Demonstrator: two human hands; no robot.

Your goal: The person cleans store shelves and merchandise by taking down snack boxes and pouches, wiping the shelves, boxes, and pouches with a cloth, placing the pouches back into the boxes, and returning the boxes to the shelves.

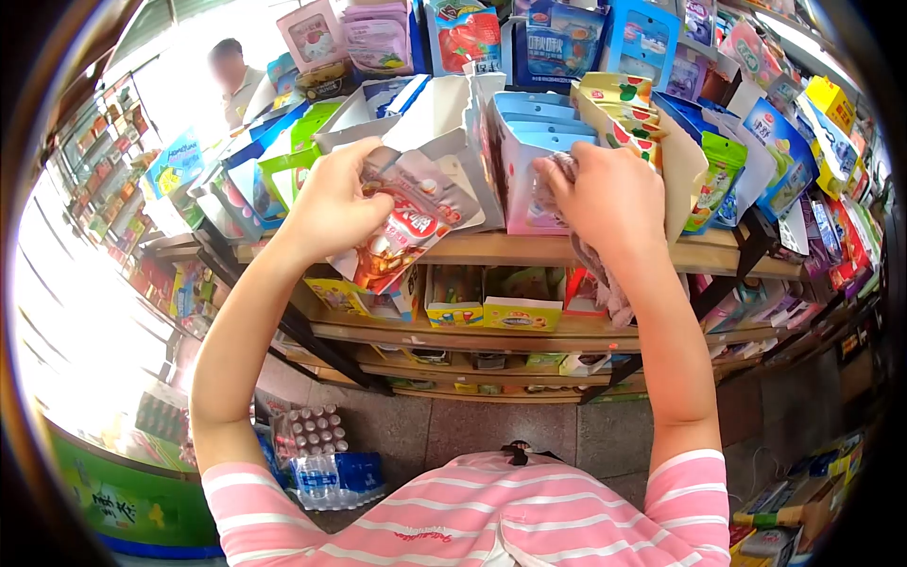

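Note:
My left hand (342, 203) is closed on a red and brown snack pouch (408, 225), tilted in front of an open white display box (452, 111) on the top shelf. My right hand (614, 194) is closed around a crumpled greyish-pink cloth (612, 295), which hangs down past the shelf edge. That hand is beside a pink and blue box (534, 189) of light-blue packets, and in front of yellow packets (624, 118) with a red fruit print. Whether the cloth touches the box I cannot tell.
Pouches (562, 42) stand in a row behind. Lower wooden shelves (453, 333) hold more boxes. Shrink-wrapped bottles (335, 475) and cans (316, 430) sit on the floor at left. A person (236, 90) stands beyond the shelf, and a green box (132, 501) is at lower left.

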